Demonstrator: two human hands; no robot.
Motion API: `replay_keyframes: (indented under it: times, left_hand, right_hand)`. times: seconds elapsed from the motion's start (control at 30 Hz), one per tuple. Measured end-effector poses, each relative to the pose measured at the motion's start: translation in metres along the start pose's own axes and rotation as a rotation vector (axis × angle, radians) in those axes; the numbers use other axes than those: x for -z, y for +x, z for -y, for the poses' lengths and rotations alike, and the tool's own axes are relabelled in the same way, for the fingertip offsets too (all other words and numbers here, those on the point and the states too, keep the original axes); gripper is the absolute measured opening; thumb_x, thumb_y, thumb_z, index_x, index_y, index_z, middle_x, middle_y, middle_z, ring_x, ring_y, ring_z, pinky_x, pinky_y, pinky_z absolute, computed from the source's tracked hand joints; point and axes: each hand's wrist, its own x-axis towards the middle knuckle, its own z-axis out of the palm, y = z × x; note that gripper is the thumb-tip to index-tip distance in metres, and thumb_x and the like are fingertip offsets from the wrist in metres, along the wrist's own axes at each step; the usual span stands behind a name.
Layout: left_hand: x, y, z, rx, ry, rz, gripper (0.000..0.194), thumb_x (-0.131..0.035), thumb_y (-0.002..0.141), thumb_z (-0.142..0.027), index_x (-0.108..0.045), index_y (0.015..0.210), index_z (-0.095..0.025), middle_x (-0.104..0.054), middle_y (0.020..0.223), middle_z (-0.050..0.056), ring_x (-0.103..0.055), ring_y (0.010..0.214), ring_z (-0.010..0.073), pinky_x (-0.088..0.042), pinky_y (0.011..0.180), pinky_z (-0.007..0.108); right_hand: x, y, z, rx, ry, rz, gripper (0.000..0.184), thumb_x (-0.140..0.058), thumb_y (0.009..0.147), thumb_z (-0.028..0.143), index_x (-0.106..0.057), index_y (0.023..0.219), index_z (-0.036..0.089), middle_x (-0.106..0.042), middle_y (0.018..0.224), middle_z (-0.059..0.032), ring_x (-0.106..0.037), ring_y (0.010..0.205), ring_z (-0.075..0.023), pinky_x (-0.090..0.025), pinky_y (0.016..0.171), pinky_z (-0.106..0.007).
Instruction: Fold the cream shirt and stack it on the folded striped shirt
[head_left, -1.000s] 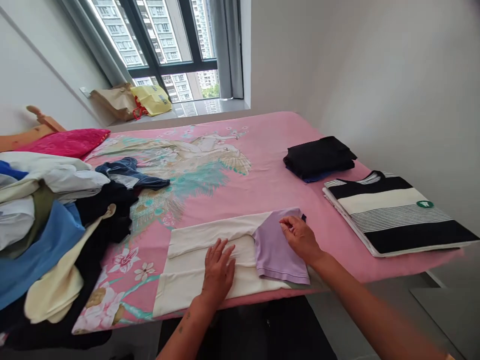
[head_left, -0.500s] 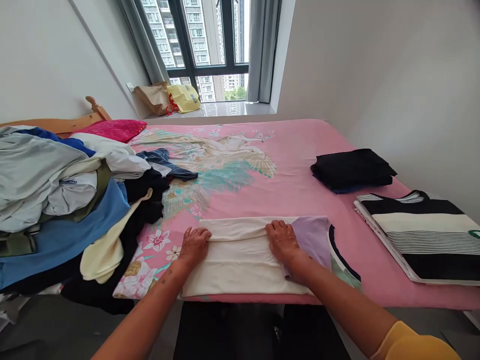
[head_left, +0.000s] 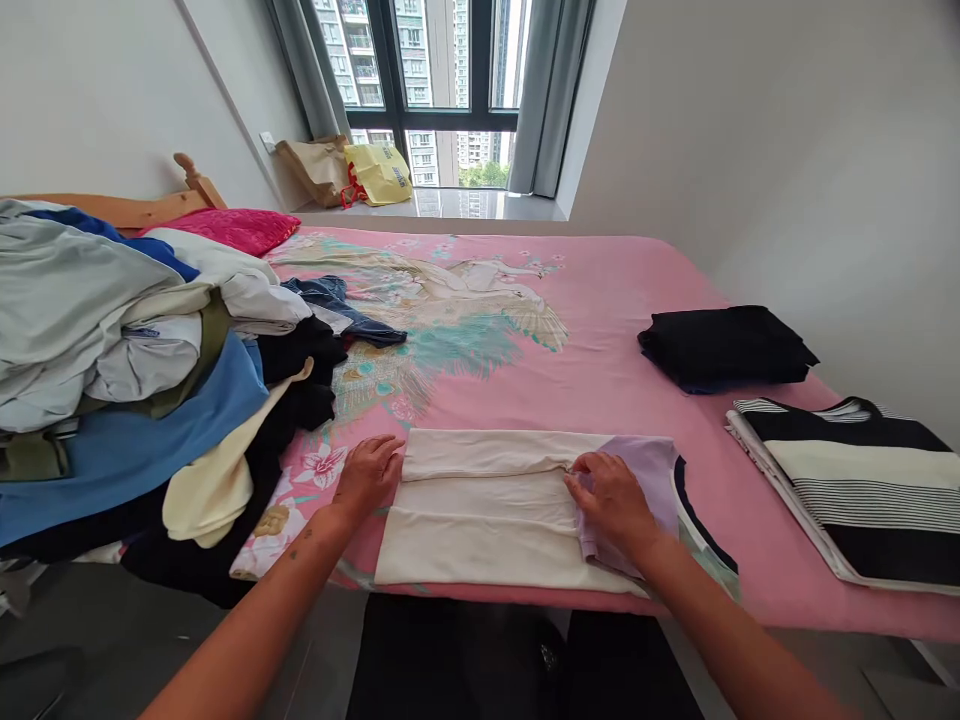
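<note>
A shirt (head_left: 487, 500) with a cream body and a lilac sleeve lies on the bed, its sides folded inward into a long strip. Its dark-trimmed neckline (head_left: 701, 520) points right, with pale green showing inside. My left hand (head_left: 369, 474) is at the shirt's left end, fingers loosely bent and holding nothing; whether the fingertips touch the hem I cannot tell. My right hand (head_left: 613, 500) rests over the lilac sleeve, with thumb and forefinger closed at the edge of the cream fold where it meets the lilac.
A heap of unfolded clothes (head_left: 97, 320) covers the bed's left side, jeans (head_left: 352, 310) beside it. Folded black clothes (head_left: 727, 345) and a folded striped top (head_left: 862, 490) lie at the right. Bags (head_left: 379, 175) stand on the windowsill. The bed's front edge (head_left: 525, 596) is close to me.
My left hand has moved left off the cream cloth to the shirt's end. My right hand has shifted right, from the cream fold onto the lilac sleeve. The view has turned slightly.
</note>
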Motion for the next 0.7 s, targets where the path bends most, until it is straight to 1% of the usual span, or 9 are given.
replay_keyframes:
  times: [0.07, 0.1, 0.2, 0.27, 0.37, 0.43, 0.53, 0.6, 0.7]
  left_hand:
    - [-0.002, 0.008, -0.018, -0.050, -0.026, 0.007, 0.029, -0.043, 0.084, -0.025, -0.063, 0.106, -0.020, -0.063, 0.110, 0.008, -0.054, 0.105, 0.0232, -0.041, 0.093, 0.039]
    - [-0.004, 0.010, -0.030, -0.103, -0.038, 0.033, 0.027, -0.045, 0.085, -0.026, -0.063, 0.104, -0.021, -0.063, 0.108, 0.008, -0.054, 0.104, 0.0232, -0.042, 0.092, 0.039]
    - [-0.012, 0.007, -0.076, -0.319, -0.079, 0.164, 0.021, -0.049, 0.083, -0.025, -0.063, 0.099, -0.023, -0.062, 0.101, 0.008, -0.054, 0.099, 0.0225, -0.042, 0.088, 0.039]
    - [-0.020, 0.004, -0.107, -0.441, -0.111, 0.222, 0.021, -0.048, 0.082, -0.020, -0.062, 0.098, -0.024, -0.061, 0.099, 0.007, -0.054, 0.096, 0.0215, -0.042, 0.086, 0.037]
    - [-0.036, 0.007, -0.147, -0.534, -0.172, 0.209, 0.023, -0.044, 0.083, -0.013, -0.060, 0.096, -0.024, -0.061, 0.096, 0.005, -0.053, 0.093, 0.0198, -0.042, 0.084, 0.035]
    - [-0.049, 0.016, -0.169, -0.521, -0.190, 0.177, 0.022, -0.046, 0.082, -0.013, -0.060, 0.096, -0.024, -0.060, 0.096, 0.005, -0.052, 0.094, 0.0201, -0.042, 0.084, 0.035]
    - [-0.068, 0.034, -0.191, -0.421, -0.163, 0.157, 0.023, -0.050, 0.078, -0.012, -0.058, 0.096, -0.023, -0.059, 0.099, 0.006, -0.051, 0.095, 0.0215, -0.042, 0.083, 0.037]
    - [-0.079, 0.044, -0.201, -0.383, -0.145, 0.160, 0.023, -0.051, 0.076, -0.012, -0.058, 0.095, -0.022, -0.058, 0.100, 0.007, -0.050, 0.095, 0.0226, -0.041, 0.081, 0.038]
    - [-0.087, 0.052, -0.210, -0.387, -0.138, 0.167, 0.018, -0.051, 0.075, -0.013, -0.059, 0.089, -0.021, -0.058, 0.097, 0.009, -0.050, 0.094, 0.0242, -0.040, 0.080, 0.040]
  right_hand:
    - [0.001, -0.011, 0.004, -0.026, -0.048, 0.057, 0.020, -0.057, 0.080, 0.039, -0.055, 0.086, 0.020, -0.059, 0.085, -0.0052, -0.051, 0.083, -0.0222, -0.036, 0.076, -0.032]
    - [0.000, -0.016, 0.006, -0.047, -0.074, 0.077, 0.024, -0.060, 0.078, 0.041, -0.055, 0.087, 0.020, -0.059, 0.085, -0.0056, -0.051, 0.083, -0.0229, -0.036, 0.075, -0.033]
    - [-0.003, -0.030, 0.012, -0.105, -0.113, 0.112, 0.029, -0.063, 0.074, 0.044, -0.054, 0.087, 0.020, -0.059, 0.085, -0.0066, -0.052, 0.083, -0.0241, -0.037, 0.074, -0.034]
    - [-0.006, -0.035, 0.013, -0.126, -0.105, 0.128, 0.026, -0.062, 0.074, 0.041, -0.053, 0.088, 0.020, -0.059, 0.086, -0.0067, -0.053, 0.083, -0.0237, -0.037, 0.073, -0.033]
    - [-0.010, -0.035, 0.011, -0.172, -0.072, 0.121, 0.019, -0.057, 0.075, 0.026, -0.052, 0.092, 0.020, -0.060, 0.085, -0.0056, -0.055, 0.082, -0.0220, -0.036, 0.071, -0.031]
    - [-0.009, -0.033, 0.008, -0.221, -0.023, 0.121, 0.021, -0.052, 0.073, 0.018, -0.051, 0.094, 0.020, -0.061, 0.081, -0.0041, -0.056, 0.077, -0.0196, -0.035, 0.068, -0.029]
    - [-0.004, -0.030, 0.001, -0.307, 0.106, 0.140, 0.026, -0.047, 0.070, 0.014, -0.051, 0.095, 0.021, -0.060, 0.076, -0.0010, -0.055, 0.068, -0.0162, -0.034, 0.062, -0.026]
    - [0.001, -0.029, -0.006, -0.356, 0.198, 0.154, 0.025, -0.047, 0.069, 0.016, -0.053, 0.093, 0.022, -0.059, 0.072, 0.0010, -0.054, 0.065, -0.0151, -0.034, 0.060, -0.024]
    - [0.008, -0.028, -0.016, -0.417, 0.342, 0.224, 0.020, -0.048, 0.068, 0.019, -0.056, 0.087, 0.022, -0.056, 0.064, 0.0032, -0.051, 0.061, -0.0143, -0.033, 0.056, -0.024]
